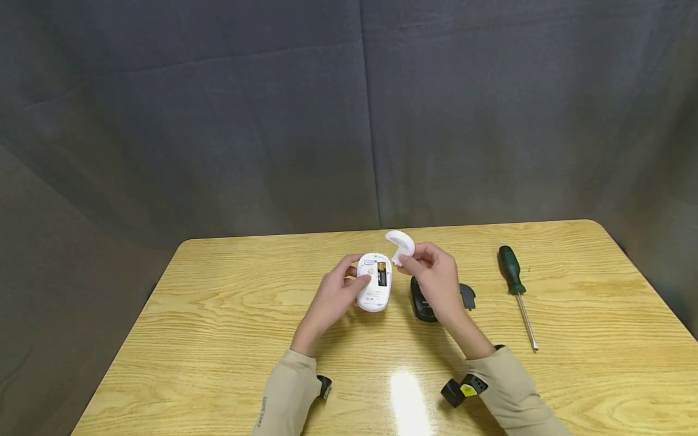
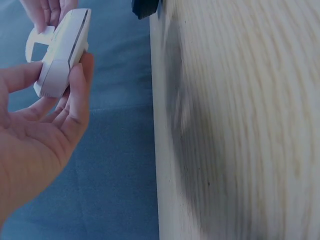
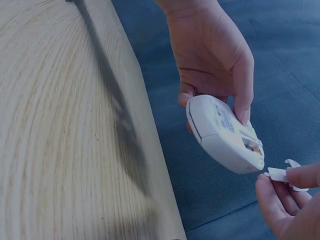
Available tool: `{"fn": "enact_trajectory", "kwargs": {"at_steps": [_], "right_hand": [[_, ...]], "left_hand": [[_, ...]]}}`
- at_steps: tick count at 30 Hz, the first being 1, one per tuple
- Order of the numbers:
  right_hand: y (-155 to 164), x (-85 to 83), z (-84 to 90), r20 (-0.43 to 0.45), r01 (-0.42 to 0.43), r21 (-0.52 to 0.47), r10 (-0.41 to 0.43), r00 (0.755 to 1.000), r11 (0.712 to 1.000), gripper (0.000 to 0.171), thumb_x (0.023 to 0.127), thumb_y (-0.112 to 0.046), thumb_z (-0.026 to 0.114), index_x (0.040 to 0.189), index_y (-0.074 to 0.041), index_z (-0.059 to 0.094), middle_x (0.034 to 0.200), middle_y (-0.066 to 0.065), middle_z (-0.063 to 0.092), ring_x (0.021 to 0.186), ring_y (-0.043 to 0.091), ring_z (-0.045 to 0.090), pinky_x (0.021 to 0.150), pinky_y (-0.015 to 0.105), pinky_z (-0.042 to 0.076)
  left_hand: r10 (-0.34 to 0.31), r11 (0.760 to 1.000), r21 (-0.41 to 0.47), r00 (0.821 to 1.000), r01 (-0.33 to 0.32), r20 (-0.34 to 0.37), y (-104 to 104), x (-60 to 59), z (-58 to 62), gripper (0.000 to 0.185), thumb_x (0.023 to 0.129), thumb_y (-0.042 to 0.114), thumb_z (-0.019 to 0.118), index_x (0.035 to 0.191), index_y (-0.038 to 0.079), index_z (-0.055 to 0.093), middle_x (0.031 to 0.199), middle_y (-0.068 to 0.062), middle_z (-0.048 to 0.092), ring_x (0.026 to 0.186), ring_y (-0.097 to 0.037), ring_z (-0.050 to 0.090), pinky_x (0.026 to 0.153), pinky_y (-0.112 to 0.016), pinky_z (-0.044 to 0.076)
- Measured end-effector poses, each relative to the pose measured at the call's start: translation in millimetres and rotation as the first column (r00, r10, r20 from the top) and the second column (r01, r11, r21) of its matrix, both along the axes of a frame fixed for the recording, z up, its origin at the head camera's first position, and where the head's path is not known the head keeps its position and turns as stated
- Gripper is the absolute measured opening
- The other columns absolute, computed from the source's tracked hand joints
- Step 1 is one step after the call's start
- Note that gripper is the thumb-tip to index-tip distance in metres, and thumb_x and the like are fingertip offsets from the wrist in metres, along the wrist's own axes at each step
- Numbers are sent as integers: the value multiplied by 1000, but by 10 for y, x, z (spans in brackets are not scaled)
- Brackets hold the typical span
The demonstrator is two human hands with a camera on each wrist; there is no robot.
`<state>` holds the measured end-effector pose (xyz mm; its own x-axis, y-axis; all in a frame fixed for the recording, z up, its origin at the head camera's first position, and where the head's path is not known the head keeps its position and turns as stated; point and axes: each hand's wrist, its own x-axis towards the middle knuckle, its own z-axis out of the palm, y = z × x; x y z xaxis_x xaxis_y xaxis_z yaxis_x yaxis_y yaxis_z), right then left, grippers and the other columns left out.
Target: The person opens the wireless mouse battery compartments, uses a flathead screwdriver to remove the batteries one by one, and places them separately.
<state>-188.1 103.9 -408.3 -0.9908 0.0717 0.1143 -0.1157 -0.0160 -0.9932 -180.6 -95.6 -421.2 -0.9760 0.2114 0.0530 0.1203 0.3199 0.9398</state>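
A white computer mouse (image 1: 374,282) is held belly-up above the wooden table (image 1: 218,315) by my left hand (image 1: 334,298), fingers and thumb round its sides. Its battery bay is uncovered and a battery (image 1: 382,274) shows inside. My right hand (image 1: 433,280) pinches the white battery cover (image 1: 402,245) just right of the mouse and slightly above it. The left wrist view shows the mouse (image 2: 64,51) edge-on with the cover (image 2: 40,42) behind it. In the right wrist view the mouse (image 3: 225,134) sits in the left hand (image 3: 212,55), and the cover (image 3: 281,175) is between my right fingertips.
A black mouse (image 1: 422,301) lies on the table under my right hand, with its dark cover (image 1: 467,295) beside it. A green-handled screwdriver (image 1: 517,292) lies to the right. Grey cloth hangs behind the table.
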Motion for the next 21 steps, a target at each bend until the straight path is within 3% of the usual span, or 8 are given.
{"fn": "enact_trajectory", "kwargs": {"at_steps": [8,14,21], "right_hand": [[-8,-19,-58,25,-36,14,35,999,999,36,91,13,65,127,14,61,84,13,67,70,11,70,71,27,61],[-18,-9,-71,45,-51,71,48,998,996,29,90,11,66,119,14,66,92,18,64,76,11,66,74,35,62],[-36,-10,-96,67,-98,145,89,994,984,31,90,10,67,122,13,67,93,17,65,75,11,65,72,33,62]], "left_hand": [[103,991,82,995,-101,-12,-50,-46,-10,43,103,10,61,144,5,55,105,-15,64,76,-12,63,70,-45,59],[185,972,148,983,-182,-7,-81,-55,7,42,101,9,61,142,3,55,105,-16,66,77,-11,64,66,-38,57],[226,953,202,974,-226,22,-105,-58,31,42,101,8,60,142,3,55,106,-17,66,78,-11,65,65,-34,58]]}}
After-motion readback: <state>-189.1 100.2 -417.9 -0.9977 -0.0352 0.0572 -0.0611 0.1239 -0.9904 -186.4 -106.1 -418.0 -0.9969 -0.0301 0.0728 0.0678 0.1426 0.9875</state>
